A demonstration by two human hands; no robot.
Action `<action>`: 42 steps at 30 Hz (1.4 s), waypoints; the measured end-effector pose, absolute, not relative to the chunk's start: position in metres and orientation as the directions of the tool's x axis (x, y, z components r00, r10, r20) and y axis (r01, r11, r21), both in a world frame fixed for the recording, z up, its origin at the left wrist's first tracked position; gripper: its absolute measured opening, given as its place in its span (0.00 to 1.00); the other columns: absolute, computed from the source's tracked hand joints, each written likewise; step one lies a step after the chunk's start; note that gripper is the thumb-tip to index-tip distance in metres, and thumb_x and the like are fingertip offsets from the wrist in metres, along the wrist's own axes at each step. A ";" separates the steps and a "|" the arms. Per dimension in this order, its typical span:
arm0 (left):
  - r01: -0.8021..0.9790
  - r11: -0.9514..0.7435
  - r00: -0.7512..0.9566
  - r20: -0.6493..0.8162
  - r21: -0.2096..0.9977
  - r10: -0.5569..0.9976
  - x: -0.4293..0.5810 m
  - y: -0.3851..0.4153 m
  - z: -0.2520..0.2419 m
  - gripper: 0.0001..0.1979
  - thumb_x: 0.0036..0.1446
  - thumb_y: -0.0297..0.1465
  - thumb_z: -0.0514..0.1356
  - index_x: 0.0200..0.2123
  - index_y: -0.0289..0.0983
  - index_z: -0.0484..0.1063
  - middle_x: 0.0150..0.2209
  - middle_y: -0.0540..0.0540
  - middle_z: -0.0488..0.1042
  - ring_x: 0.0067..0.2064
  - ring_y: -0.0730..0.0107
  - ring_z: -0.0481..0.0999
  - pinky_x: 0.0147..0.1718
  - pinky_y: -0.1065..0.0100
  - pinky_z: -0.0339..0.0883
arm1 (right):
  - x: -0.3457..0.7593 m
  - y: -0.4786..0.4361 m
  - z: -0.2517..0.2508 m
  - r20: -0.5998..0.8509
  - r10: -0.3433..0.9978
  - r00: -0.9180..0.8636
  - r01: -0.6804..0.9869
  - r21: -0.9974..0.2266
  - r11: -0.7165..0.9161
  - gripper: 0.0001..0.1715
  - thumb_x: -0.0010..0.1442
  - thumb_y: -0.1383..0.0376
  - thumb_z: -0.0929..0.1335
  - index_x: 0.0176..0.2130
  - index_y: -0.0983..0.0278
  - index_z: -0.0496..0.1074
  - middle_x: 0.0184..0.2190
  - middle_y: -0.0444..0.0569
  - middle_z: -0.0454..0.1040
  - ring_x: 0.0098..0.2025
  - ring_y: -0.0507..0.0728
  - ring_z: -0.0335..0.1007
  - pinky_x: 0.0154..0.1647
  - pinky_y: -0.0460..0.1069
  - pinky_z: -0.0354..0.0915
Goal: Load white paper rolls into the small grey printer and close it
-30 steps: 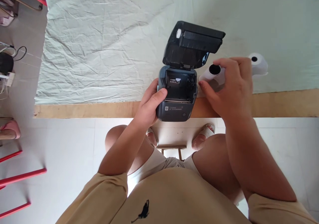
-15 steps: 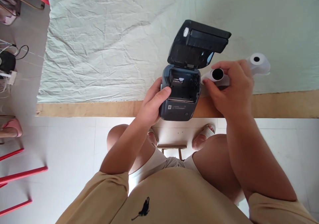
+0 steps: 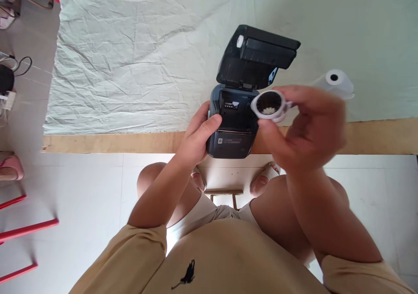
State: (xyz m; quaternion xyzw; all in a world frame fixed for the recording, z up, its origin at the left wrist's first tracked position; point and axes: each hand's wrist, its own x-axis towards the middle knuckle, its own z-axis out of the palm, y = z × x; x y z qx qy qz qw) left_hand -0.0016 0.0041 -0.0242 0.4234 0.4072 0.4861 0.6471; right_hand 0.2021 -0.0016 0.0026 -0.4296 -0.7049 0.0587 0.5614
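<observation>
A dark label printer point(image 3: 233, 145) stands at the table's front edge with its lid point(image 3: 257, 59) swung up, baring the hollow bay inside. My left hand point(image 3: 200, 130) grips its left side, thumb on the rim. In my right hand point(image 3: 310, 124) is a small white paper roll point(image 3: 281, 113), pinched between thumb and fingers over the printer's right edge. Its dark round core faces up, with something pale and toothed inside. Behind that hand, on the cloth, rests another white roll point(image 3: 342, 85) with a black core.
A pale green wrinkled cloth point(image 3: 146, 59) covers the table, whose wooden edge point(image 3: 114, 142) runs along the front. Red metal legs point(image 3: 29, 231) and a dark object with cables point(image 3: 6, 80) are on the floor at left. My knees are under the table edge.
My right hand has lifted the white roll off the cloth and brought it left, tilted, to the printer's right edge. The left hand keeps its hold on the printer.
</observation>
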 end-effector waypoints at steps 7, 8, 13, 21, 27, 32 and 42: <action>-0.276 0.134 0.186 -0.084 0.952 0.979 -0.003 0.005 -0.022 0.24 0.66 0.57 0.72 0.48 0.42 0.82 0.43 0.44 0.88 0.49 0.51 0.90 0.42 0.59 0.82 | 0.185 0.002 0.010 0.539 0.828 -0.154 0.752 -0.480 0.452 0.16 0.80 0.68 0.67 0.50 0.52 0.85 0.55 0.51 0.92 0.58 0.65 0.90 0.62 0.65 0.80; -0.280 0.132 0.192 -0.079 0.951 0.978 -0.003 0.005 -0.021 0.24 0.66 0.56 0.72 0.48 0.42 0.82 0.43 0.45 0.88 0.47 0.53 0.90 0.41 0.59 0.82 | 0.185 0.004 0.010 0.516 0.839 -0.172 0.749 -0.485 0.451 0.18 0.79 0.69 0.67 0.47 0.52 0.85 0.54 0.50 0.92 0.58 0.64 0.90 0.62 0.65 0.79; -0.296 0.147 0.199 -0.089 0.944 0.976 -0.004 0.004 -0.021 0.23 0.69 0.56 0.70 0.49 0.42 0.83 0.45 0.44 0.89 0.47 0.55 0.90 0.44 0.57 0.83 | 0.187 0.002 0.007 0.554 0.813 -0.180 0.731 -0.477 0.487 0.19 0.77 0.65 0.68 0.37 0.51 0.85 0.44 0.45 0.92 0.54 0.63 0.89 0.60 0.63 0.80; -0.204 0.057 0.236 -0.007 0.977 0.972 -0.012 0.004 -0.033 0.48 0.58 0.56 0.80 0.75 0.52 0.68 0.65 0.42 0.84 0.64 0.45 0.87 0.64 0.48 0.84 | 0.194 -0.009 -0.008 0.681 0.690 -0.244 0.513 -0.514 0.688 0.09 0.76 0.61 0.71 0.43 0.52 0.84 0.43 0.44 0.90 0.61 0.65 0.87 0.62 0.62 0.79; -0.133 -0.131 0.355 0.171 0.982 0.919 -0.024 0.020 -0.071 0.61 0.52 0.59 0.82 0.81 0.55 0.57 0.68 0.40 0.80 0.64 0.40 0.87 0.61 0.43 0.86 | 0.199 0.002 -0.022 0.789 0.575 -0.217 0.425 -0.453 0.783 0.11 0.77 0.59 0.69 0.50 0.55 0.83 0.47 0.47 0.88 0.57 0.65 0.86 0.62 0.63 0.78; -0.149 -0.235 0.407 0.276 0.960 0.871 -0.031 0.031 -0.090 0.61 0.55 0.57 0.80 0.83 0.59 0.54 0.69 0.40 0.79 0.59 0.43 0.89 0.53 0.46 0.90 | 0.208 0.012 -0.031 0.741 0.671 -0.023 0.434 -0.597 0.674 0.11 0.75 0.59 0.71 0.56 0.52 0.77 0.48 0.48 0.81 0.51 0.61 0.81 0.50 0.58 0.78; -0.222 -0.278 0.432 0.349 0.935 0.831 -0.031 0.033 -0.091 0.65 0.50 0.66 0.79 0.84 0.58 0.55 0.71 0.38 0.78 0.58 0.40 0.90 0.45 0.51 0.90 | 0.203 0.011 -0.050 0.507 0.853 -0.124 0.133 -0.843 0.521 0.31 0.71 0.55 0.78 0.62 0.46 0.61 0.58 0.46 0.77 0.49 0.58 0.82 0.43 0.56 0.83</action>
